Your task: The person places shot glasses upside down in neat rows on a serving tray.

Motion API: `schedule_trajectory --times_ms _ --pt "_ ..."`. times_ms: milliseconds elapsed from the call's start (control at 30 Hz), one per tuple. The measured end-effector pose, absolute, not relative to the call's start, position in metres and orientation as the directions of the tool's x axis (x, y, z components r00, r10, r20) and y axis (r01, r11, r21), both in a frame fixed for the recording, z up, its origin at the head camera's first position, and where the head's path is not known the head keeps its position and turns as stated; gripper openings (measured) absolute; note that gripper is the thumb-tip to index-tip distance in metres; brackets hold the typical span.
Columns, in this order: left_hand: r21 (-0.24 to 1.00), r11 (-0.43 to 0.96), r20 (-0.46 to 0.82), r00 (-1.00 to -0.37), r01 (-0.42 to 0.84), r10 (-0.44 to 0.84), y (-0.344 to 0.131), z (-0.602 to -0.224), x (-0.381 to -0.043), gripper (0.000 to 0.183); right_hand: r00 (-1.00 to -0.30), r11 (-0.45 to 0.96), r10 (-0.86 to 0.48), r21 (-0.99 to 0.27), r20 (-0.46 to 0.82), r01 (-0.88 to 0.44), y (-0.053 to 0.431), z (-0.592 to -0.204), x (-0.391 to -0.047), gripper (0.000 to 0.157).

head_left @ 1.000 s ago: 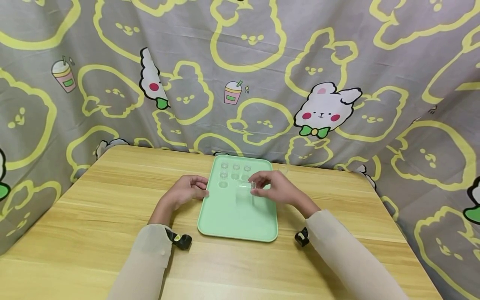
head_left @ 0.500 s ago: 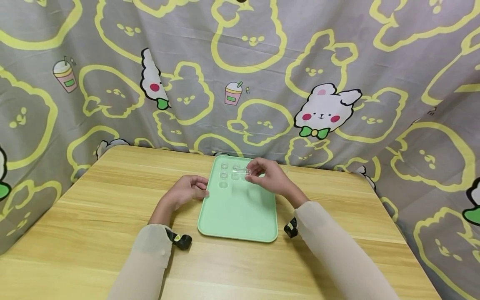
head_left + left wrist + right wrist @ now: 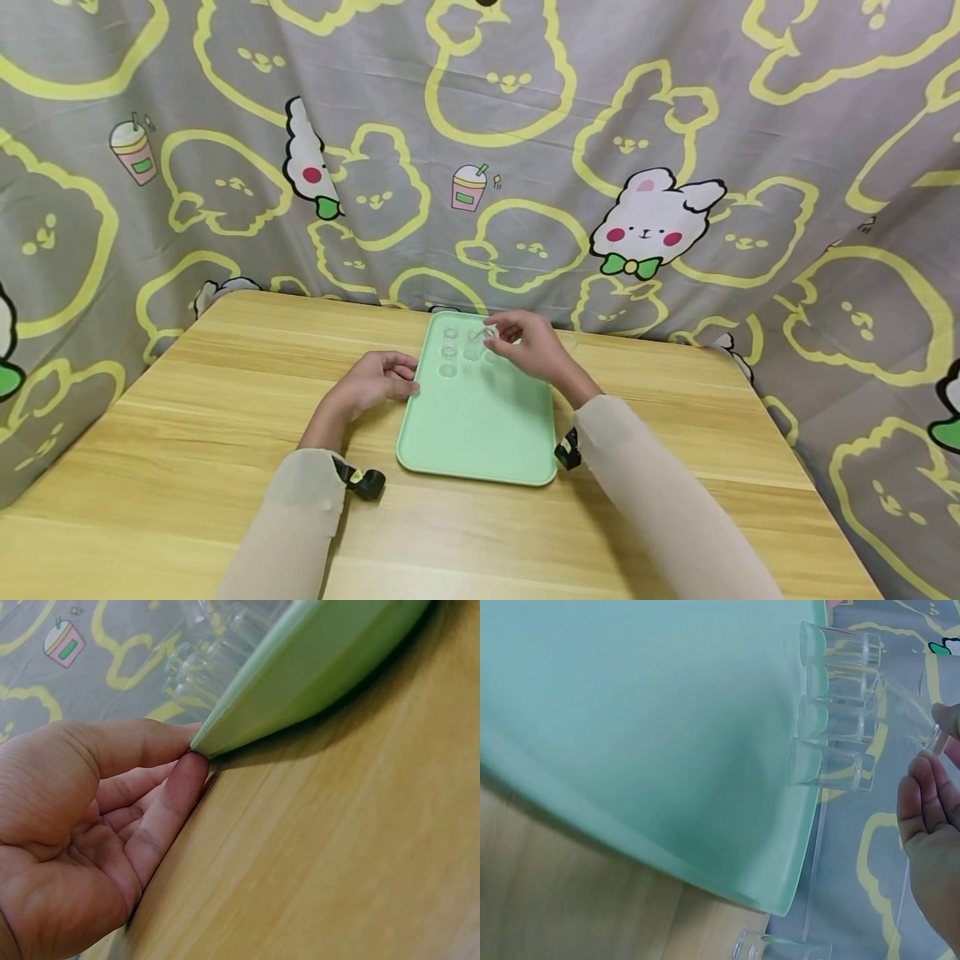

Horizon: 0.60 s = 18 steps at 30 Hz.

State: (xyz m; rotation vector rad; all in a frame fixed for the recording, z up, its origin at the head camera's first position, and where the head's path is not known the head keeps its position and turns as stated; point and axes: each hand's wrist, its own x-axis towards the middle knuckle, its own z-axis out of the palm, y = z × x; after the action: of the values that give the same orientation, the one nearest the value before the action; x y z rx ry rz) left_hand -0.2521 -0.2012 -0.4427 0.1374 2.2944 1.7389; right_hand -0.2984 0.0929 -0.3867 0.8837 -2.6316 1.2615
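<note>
A pale green tray [image 3: 480,437] lies on the wooden table. My left hand [image 3: 371,385] pinches its left rim between thumb and finger, seen closely in the left wrist view. Over the far part of the tray, my right hand [image 3: 532,346] holds a clear glass vial [image 3: 906,712] by one end in its fingertips. The held vial is tilted and its far end overlaps the standing ones in the right wrist view. Several matching glass vials [image 3: 838,720] stand upright in rows toward the tray's far left; my right hand partly hides those farther right.
Another clear glass vial [image 3: 784,949] stands on the table beyond the tray's right side. A grey curtain [image 3: 375,150] with yellow outlines and cartoon prints hangs behind and beside the wooden table [image 3: 247,375]. Both forearms reach in from the front edge.
My right hand has moved away from me and a little left, carrying the vial from mid-tray to above the rows. My left hand has stayed at the rim.
</note>
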Motion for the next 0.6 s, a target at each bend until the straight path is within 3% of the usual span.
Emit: schedule_trajectory --times_ms 600 --pt "0.956 0.279 -0.154 -0.960 -0.085 0.234 -0.202 -0.444 -0.253 0.050 -0.762 0.581 -0.570 -0.505 0.308 -0.638 0.075 -0.400 -0.301 0.028"
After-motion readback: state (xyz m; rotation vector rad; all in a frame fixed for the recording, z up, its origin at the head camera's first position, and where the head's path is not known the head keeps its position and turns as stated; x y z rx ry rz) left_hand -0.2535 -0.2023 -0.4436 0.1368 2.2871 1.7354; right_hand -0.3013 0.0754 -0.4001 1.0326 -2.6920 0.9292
